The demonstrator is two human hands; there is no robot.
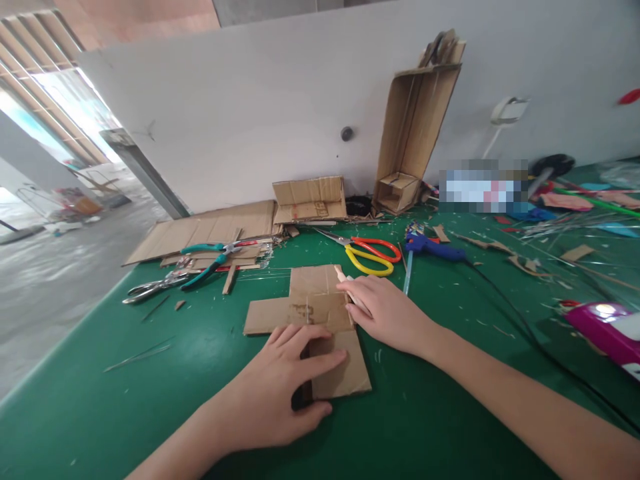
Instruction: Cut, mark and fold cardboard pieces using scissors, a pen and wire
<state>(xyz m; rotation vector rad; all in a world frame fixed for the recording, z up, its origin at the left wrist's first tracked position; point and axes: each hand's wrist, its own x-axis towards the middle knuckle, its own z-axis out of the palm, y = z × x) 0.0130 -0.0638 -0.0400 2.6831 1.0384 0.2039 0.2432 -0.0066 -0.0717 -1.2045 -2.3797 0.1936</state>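
Observation:
A flat cardboard piece (340,373) with several panels lies on the green tabletop before me. My left hand (280,380) rests on it with fingers spread, pressing it down. A narrow dark strip (306,387) runs under that hand; what it is I cannot tell. At the right edge of the upper panel, my right hand (383,310) is closed around a slim, pale, pen-like tool (345,279). The tool's tip points away from me, near the panel's upper right corner. Its lower part is hidden in my fingers.
Beyond the cardboard lie scissors (373,257) with red and yellow handles and a blue glue gun (435,248) with a black cord. Teal-handled pliers (213,263) and metal pliers (155,287) lie left. A tall cardboard box (420,120) leans on the wall. A magenta device (600,327) sits right.

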